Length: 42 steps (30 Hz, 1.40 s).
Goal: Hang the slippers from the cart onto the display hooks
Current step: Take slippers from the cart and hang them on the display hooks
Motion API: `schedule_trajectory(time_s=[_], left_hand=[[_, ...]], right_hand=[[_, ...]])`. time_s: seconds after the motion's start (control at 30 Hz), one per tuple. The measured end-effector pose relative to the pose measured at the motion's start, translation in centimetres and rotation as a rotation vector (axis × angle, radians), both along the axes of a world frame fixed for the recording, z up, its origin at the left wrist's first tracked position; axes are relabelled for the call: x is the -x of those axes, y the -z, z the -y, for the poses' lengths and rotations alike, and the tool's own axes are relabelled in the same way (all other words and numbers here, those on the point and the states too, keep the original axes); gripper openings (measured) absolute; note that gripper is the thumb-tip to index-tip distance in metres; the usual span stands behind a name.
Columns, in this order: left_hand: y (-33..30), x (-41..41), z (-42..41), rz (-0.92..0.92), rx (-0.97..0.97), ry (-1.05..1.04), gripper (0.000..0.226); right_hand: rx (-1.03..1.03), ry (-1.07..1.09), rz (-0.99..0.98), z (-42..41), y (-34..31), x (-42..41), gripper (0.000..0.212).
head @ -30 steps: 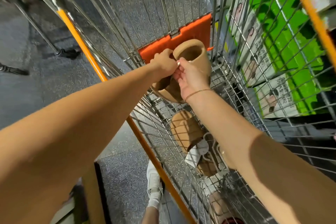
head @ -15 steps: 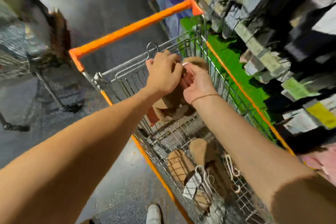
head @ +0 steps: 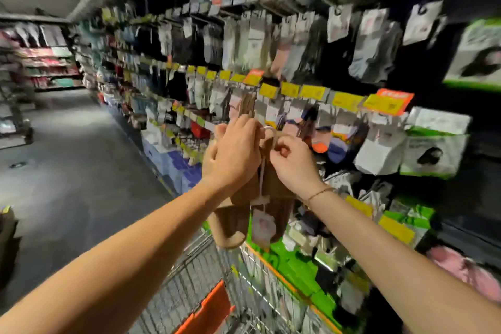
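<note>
A pair of tan slippers hangs toes down in the air in front of the display wall, with a white tag dangling from a string between them. My left hand grips the top of the pair from the left. My right hand pinches the white hanger loop at the top of the pair. Both hands are raised to the height of the row of display hooks with yellow price labels. Another tan pair hangs on a hook just behind my left hand. The wire cart stands below.
Packs of socks and masks crowd the hooks on the wall to the right and above. The cart's orange flap is at the bottom. A grey aisle floor runs off to the left, with shelves at its far end.
Both hands have lifted the slipper pair out of the cart and up to the hook rows. The view has swung from the cart basket up to the display wall.
</note>
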<state>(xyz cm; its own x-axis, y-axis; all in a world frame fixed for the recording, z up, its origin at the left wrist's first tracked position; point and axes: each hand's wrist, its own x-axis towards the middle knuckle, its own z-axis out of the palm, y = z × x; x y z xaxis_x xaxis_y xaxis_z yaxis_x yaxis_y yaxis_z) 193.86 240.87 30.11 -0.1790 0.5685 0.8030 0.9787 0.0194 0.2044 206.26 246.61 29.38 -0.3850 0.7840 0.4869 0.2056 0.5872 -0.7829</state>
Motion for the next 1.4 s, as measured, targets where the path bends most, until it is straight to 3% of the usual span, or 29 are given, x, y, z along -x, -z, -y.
schedule_trajectory(time_s=[0.17, 0.37, 0.53, 0.77, 0.93, 1.1, 1.4], left_hand=[[-11.6, -7.3, -3.3, -0.029, -0.144, 0.139, 0.037], [-23.1, -20.6, -6.2, 0.02, -0.346, 0.465, 0.018], [-30.8, -29.2, -8.9, -0.011, -0.421, 0.571, 0.03], [-42.4, -37.4, -11.9, -0.115, -0.397, 0.536, 0.035], [-49.7, -42.8, -14.8, -0.001, -0.257, 0.546, 0.044], [-53.6, -47.2, -19.1, 0.091, -0.176, 0.539, 0.044], [-57.1, -51.7, -24.6, 0.25, -0.277, 0.565, 0.048]], right_hand=[[-0.442, 0.24, 0.12, -1.0, -11.8, -9.4, 0.048], [-0.552, 0.556, 0.029, -0.8, -22.8, -22.1, 0.045], [-0.708, 0.785, 0.071, -0.5, -31.0, -30.1, 0.042], [-0.653, 0.949, 0.164, -1.8, -43.0, -37.8, 0.035], [-0.594, 1.005, 0.236, -3.4, -50.4, -42.1, 0.03], [-0.505, 1.021, 0.354, -7.1, -54.5, -45.4, 0.015], [-0.632, 0.943, 0.177, -13.9, -57.4, -50.2, 0.033]])
